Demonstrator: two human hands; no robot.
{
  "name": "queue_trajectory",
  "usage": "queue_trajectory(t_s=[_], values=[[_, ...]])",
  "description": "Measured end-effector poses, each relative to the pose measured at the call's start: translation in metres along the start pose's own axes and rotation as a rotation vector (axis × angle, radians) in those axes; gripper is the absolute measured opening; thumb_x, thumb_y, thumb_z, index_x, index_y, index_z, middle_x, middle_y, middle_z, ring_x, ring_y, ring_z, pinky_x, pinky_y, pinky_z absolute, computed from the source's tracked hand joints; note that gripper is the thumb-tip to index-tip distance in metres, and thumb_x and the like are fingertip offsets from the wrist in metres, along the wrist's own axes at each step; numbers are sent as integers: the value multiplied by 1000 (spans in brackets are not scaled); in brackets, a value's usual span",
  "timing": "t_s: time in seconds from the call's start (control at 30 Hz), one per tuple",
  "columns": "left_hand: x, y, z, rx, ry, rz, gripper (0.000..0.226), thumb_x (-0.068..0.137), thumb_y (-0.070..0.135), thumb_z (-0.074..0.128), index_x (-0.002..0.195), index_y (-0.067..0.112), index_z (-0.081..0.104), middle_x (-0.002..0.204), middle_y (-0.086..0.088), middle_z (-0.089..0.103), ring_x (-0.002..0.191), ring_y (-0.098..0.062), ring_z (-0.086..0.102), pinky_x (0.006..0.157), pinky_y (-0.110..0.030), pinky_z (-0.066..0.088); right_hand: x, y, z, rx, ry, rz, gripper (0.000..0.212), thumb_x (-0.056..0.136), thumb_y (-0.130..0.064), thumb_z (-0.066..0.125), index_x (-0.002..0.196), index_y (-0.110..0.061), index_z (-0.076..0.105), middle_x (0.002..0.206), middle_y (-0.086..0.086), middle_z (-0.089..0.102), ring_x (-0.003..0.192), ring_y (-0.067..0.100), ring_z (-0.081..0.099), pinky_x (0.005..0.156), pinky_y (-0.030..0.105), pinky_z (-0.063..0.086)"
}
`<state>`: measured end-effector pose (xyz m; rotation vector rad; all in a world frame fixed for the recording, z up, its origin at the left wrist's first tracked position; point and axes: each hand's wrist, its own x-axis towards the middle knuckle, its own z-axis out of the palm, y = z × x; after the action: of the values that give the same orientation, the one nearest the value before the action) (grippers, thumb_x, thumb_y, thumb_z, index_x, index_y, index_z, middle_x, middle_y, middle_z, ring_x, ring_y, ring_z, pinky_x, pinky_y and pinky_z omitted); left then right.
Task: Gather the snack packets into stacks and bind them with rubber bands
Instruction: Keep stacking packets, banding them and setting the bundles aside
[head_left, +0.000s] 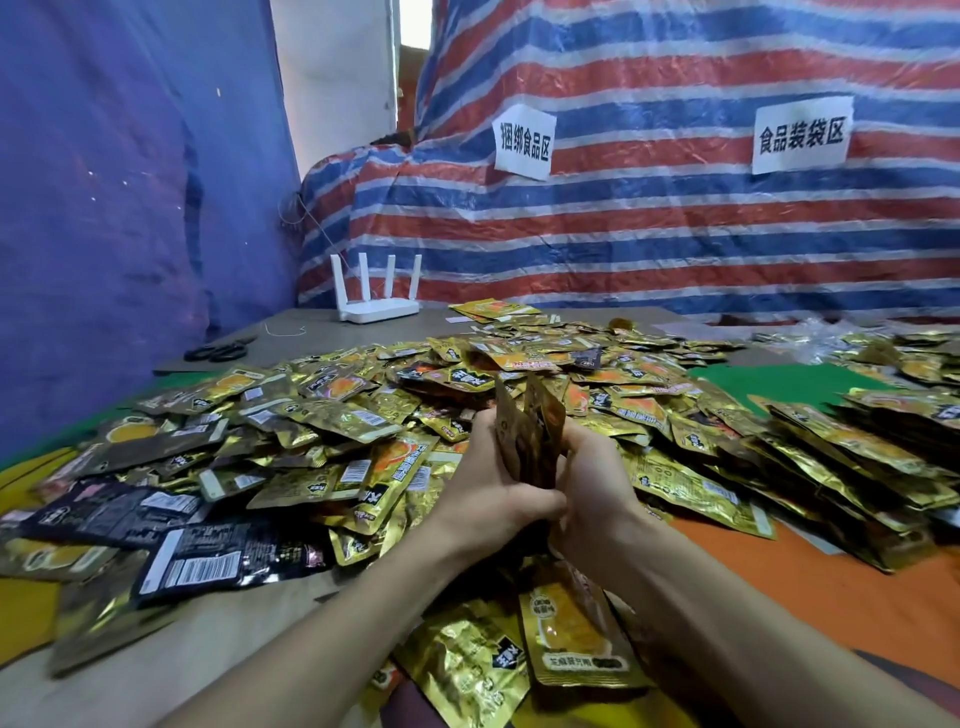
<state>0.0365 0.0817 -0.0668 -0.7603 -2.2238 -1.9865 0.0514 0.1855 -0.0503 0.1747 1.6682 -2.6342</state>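
On edge, long axis upright, a stack of packets (530, 431) is being gripped between left hand (493, 491) and right hand (592, 480), both curled round it, just nearer than the loose pile (332, 415).

Packets (332, 415), router (376, 306), scissors (218, 351) on table (311, 321)

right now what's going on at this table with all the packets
A person is gathering snack packets. The left hand and right hand grip a small stack upright between them. It does not look bound yet. A big loose pile spreads behind it, and tidier rows lie to the right.
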Motion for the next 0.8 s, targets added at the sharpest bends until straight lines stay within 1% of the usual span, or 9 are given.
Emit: queue_trajectory(t_s=[0.17,0.3,0.37,0.43,0.47,0.57,0.63,0.73,0.8], values=[[3,21,-2,-68,145,202,35,59,11,69,92,13,59,81,-18,67,76,-38,69,67,-51,57,-2,-7,5,-99,-9,-11,42,100,-33,46,97,-2,75,92,13,76,77,22,71,69,31,57],[3,43,-11,-175,203,355,30,55,25,65,81,16,54,72,-16,48,66,-23,47,60,-43,42,-5,-9,9,-147,-73,103,53,103,-43,40,100,5,64,71,11,64,63,21,60,69,34,50],[2,45,-11,-177,201,393,36,56,21,67,89,12,55,78,-21,49,68,-25,48,63,-40,43,-8,-11,11,-100,-119,137,44,104,-31,38,108,6,61,78,16,68,74,27,68,81,39,58],[2,40,-7,-163,189,413,45,58,13,72,99,4,56,80,-17,54,71,-19,54,65,-31,47,-8,-11,12,-10,-165,114,39,102,-13,37,123,8,62,114,27,70,113,39,67,110,51,46],[1,35,-3,-147,180,405,48,58,13,73,101,2,56,80,-16,56,72,-16,56,66,-27,48,-8,-11,12,27,-176,110,41,100,-8,36,127,7,63,122,28,67,121,40,62,112,52,44],[-2,21,6,-135,224,270,63,51,28,75,108,6,58,88,-17,65,79,-17,63,66,-29,52,-7,-10,7,103,-176,187,44,98,-9,33,120,1,70,104,21,73,93,33,73,80,43,61],[-1,16,8,-189,251,191,62,47,31,80,101,10,61,78,-1,67,73,-14,64,59,-26,50,-8,-9,5,112,-154,198,46,96,-8,31,113,3,72,101,21,74,82,33,76,69,42,63],[1,15,8,-205,249,146,47,47,39,89,88,22,71,77,6,73,73,-9,72,60,-21,53,-12,-6,12,158,-184,142,40,104,-26,41,109,-7,76,106,15,75,90,27,75,84,40,61],[2,15,7,-247,291,54,49,48,40,89,88,17,74,81,-2,76,79,-21,75,63,-31,57,-11,0,17,186,-159,124,41,104,-35,43,120,-11,72,106,10,75,99,23,71,88,33,54]])
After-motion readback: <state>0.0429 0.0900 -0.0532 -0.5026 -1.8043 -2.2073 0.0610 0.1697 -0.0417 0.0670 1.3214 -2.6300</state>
